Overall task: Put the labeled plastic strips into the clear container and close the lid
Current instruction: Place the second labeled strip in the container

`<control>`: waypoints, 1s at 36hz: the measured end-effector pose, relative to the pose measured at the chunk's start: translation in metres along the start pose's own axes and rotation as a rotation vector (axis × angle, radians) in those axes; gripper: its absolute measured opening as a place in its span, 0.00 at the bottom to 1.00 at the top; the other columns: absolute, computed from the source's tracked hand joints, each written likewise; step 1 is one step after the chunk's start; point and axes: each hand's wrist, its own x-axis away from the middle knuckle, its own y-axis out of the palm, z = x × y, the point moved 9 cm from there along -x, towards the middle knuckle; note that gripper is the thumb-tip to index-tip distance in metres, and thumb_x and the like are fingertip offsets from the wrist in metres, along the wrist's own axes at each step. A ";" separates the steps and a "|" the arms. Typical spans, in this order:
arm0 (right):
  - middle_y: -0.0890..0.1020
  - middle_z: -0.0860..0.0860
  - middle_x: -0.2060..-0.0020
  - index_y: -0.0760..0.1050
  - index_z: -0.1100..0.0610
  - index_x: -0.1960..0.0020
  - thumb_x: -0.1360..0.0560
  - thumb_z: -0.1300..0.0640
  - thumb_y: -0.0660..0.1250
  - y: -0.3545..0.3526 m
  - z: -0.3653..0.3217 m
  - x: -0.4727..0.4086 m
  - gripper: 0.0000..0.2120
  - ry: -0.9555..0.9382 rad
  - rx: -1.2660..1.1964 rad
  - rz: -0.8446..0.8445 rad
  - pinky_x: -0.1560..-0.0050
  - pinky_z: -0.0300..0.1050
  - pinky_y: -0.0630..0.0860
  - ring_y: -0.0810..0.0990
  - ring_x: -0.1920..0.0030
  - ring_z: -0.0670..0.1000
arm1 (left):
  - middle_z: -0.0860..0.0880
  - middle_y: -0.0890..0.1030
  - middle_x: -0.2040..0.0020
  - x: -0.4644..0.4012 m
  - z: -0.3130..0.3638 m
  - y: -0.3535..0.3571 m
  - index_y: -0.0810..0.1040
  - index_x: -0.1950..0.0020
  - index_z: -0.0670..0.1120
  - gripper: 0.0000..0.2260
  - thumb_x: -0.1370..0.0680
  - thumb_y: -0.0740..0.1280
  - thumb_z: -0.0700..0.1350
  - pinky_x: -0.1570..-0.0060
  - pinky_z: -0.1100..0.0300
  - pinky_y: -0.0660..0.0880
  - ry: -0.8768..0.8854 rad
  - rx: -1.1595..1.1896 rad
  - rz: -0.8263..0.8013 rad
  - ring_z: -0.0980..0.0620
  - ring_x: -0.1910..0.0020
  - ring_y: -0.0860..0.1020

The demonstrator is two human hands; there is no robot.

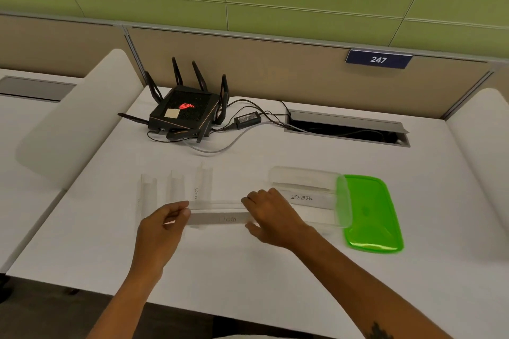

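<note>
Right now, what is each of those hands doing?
Left hand: pinching the left end of a labeled plastic strip.
Right hand: gripping the right end of the same strip.

Between the hands, the strip [220,219] is translucent grey-white with dark handwritten letters, and the strips [176,190] beyond the left hand [162,228] are nearly colourless against the white counter [248,270]. Right of the right hand [272,215], the container [311,195] is clear, a white strip marked "ZEBRA" [303,197] showing in it, beside a bright translucent green lid [371,215]. Far beyond both hands sits a black router [183,113] with a glowing red emblem and a pale yellow square.
</note>
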 end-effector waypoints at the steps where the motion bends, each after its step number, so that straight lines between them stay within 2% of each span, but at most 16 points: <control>1: 0.77 0.52 0.54 0.74 0.56 0.45 0.25 0.47 0.67 -0.004 0.010 0.003 0.15 0.015 0.011 0.002 0.55 0.51 0.71 0.74 0.58 0.55 | 0.61 0.83 0.47 -0.001 0.007 0.007 0.83 0.41 0.57 0.10 0.22 0.71 0.52 0.52 0.70 0.74 0.024 -0.007 -0.004 0.61 0.48 0.81; 5: 0.79 0.52 0.52 0.75 0.57 0.41 0.24 0.46 0.67 -0.015 0.050 0.022 0.17 0.086 0.060 -0.011 0.53 0.52 0.72 0.76 0.55 0.55 | 0.59 0.85 0.48 -0.006 0.032 0.041 0.84 0.41 0.54 0.10 0.21 0.72 0.49 0.51 0.70 0.76 0.078 0.022 -0.050 0.64 0.49 0.82; 9: 0.80 0.53 0.49 0.75 0.57 0.39 0.25 0.46 0.66 -0.024 0.089 0.042 0.20 0.167 0.092 -0.031 0.51 0.54 0.72 0.78 0.52 0.57 | 0.58 0.85 0.46 -0.011 0.054 0.083 0.84 0.40 0.53 0.11 0.21 0.72 0.45 0.45 0.67 0.77 0.134 0.050 -0.129 0.59 0.46 0.83; 13: 0.81 0.54 0.47 0.76 0.57 0.38 0.26 0.45 0.67 -0.029 0.126 0.060 0.22 0.229 0.137 -0.051 0.49 0.54 0.73 0.79 0.50 0.58 | 0.57 0.84 0.43 -0.017 0.076 0.125 0.83 0.37 0.51 0.13 0.21 0.72 0.44 0.50 0.74 0.76 0.218 0.031 -0.193 0.60 0.45 0.82; 18: 0.81 0.54 0.49 0.76 0.58 0.40 0.27 0.45 0.69 -0.026 0.164 0.077 0.22 0.294 0.184 -0.102 0.49 0.53 0.72 0.80 0.51 0.58 | 0.54 0.82 0.40 -0.024 0.096 0.174 0.82 0.38 0.49 0.13 0.22 0.73 0.43 0.48 0.68 0.76 0.269 0.020 -0.268 0.59 0.43 0.81; 25: 0.81 0.53 0.49 0.76 0.57 0.39 0.26 0.43 0.68 -0.006 0.194 0.090 0.22 0.328 0.218 -0.179 0.48 0.53 0.72 0.81 0.51 0.58 | 0.53 0.80 0.38 -0.032 0.098 0.216 0.80 0.35 0.47 0.14 0.21 0.71 0.43 0.40 0.55 0.79 0.244 -0.063 -0.342 0.55 0.40 0.79; 28: 0.81 0.53 0.50 0.76 0.57 0.40 0.26 0.43 0.69 0.005 0.200 0.093 0.22 0.322 0.216 -0.200 0.49 0.52 0.71 0.82 0.52 0.58 | 0.51 0.80 0.37 -0.035 0.091 0.230 0.80 0.35 0.46 0.14 0.21 0.71 0.42 0.38 0.56 0.78 0.212 -0.097 -0.372 0.54 0.39 0.79; 32: 0.81 0.53 0.50 0.76 0.57 0.41 0.26 0.42 0.68 0.021 0.204 0.094 0.21 0.304 0.258 -0.239 0.47 0.53 0.70 0.82 0.52 0.57 | 0.50 0.80 0.36 -0.039 0.081 0.242 0.80 0.34 0.47 0.15 0.21 0.70 0.42 0.41 0.62 0.76 0.181 -0.154 -0.393 0.55 0.39 0.79; 36: 0.81 0.53 0.51 0.75 0.57 0.41 0.25 0.43 0.67 0.033 0.207 0.093 0.20 0.304 0.286 -0.270 0.45 0.54 0.67 0.82 0.53 0.57 | 0.51 0.80 0.35 -0.044 0.072 0.252 0.79 0.33 0.48 0.16 0.21 0.70 0.43 0.36 0.57 0.76 0.135 -0.204 -0.422 0.53 0.37 0.78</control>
